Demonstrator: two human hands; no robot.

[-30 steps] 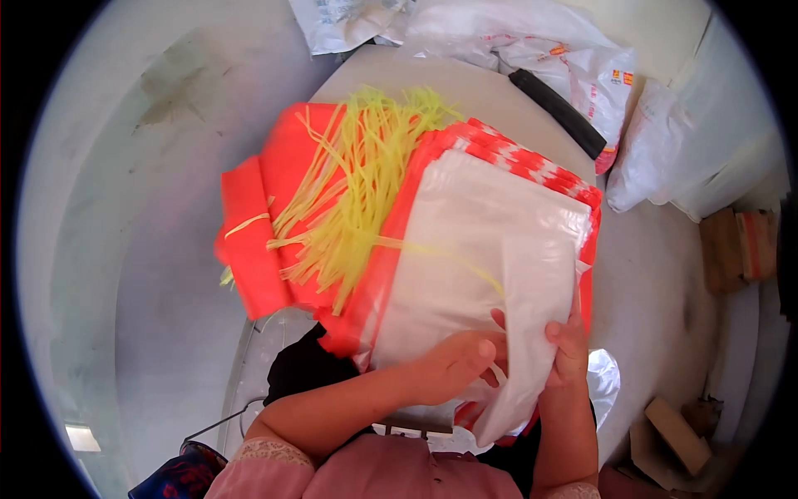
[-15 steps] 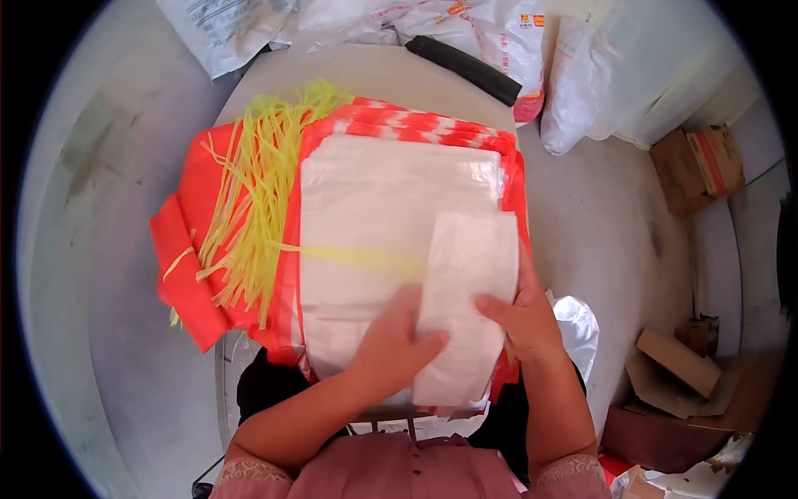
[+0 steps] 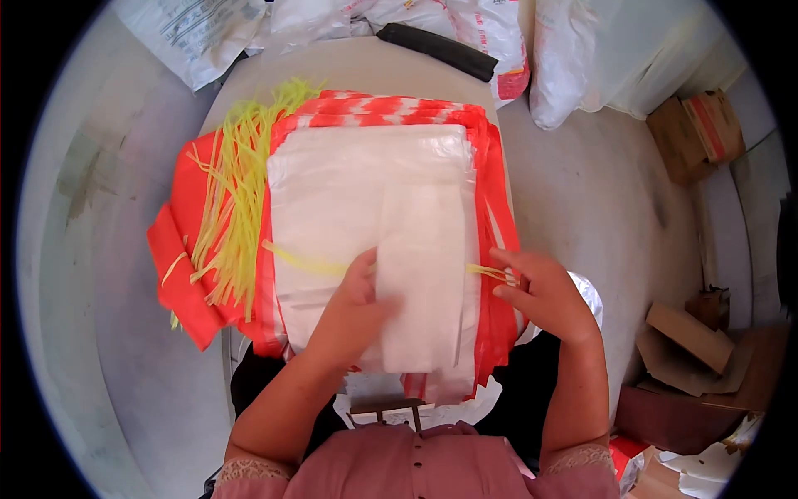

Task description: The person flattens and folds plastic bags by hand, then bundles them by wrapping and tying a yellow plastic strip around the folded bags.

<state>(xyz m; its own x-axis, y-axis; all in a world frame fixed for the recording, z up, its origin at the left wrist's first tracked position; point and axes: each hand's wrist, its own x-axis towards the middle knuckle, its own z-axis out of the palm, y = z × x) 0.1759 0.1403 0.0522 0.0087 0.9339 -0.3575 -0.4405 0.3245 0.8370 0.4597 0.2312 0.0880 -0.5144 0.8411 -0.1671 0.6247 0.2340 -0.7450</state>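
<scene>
A folded white plastic bundle point(image 3: 422, 283) lies lengthwise on a stack of flat white plastic sheets point(image 3: 324, 183). A yellow strip point(image 3: 303, 259) runs beneath it, and its end comes out on the right side. My left hand point(image 3: 345, 320) is at the bundle's left edge, fingers apart, with the blurred thumb over the edge. My right hand point(image 3: 544, 291) is to the right of the bundle, thumb and forefinger spread around the strip's end. Whether they touch the strip is hard to see. A bunch of yellow strips point(image 3: 237, 208) lies to the left.
Red plastic sheets point(image 3: 495, 183) lie under the white stack, with a folded red bundle point(image 3: 179, 270) at left. A black roll point(image 3: 436, 51) and white sacks point(image 3: 195, 37) are at the back. Cardboard boxes point(image 3: 694, 137) stand on the right; an open carton point(image 3: 690, 349) is lower right.
My right hand has let go of the white bundle and moved right, to the strip's end. The bundle now lies flat on the stack. My left thumb has shifted toward its left edge.
</scene>
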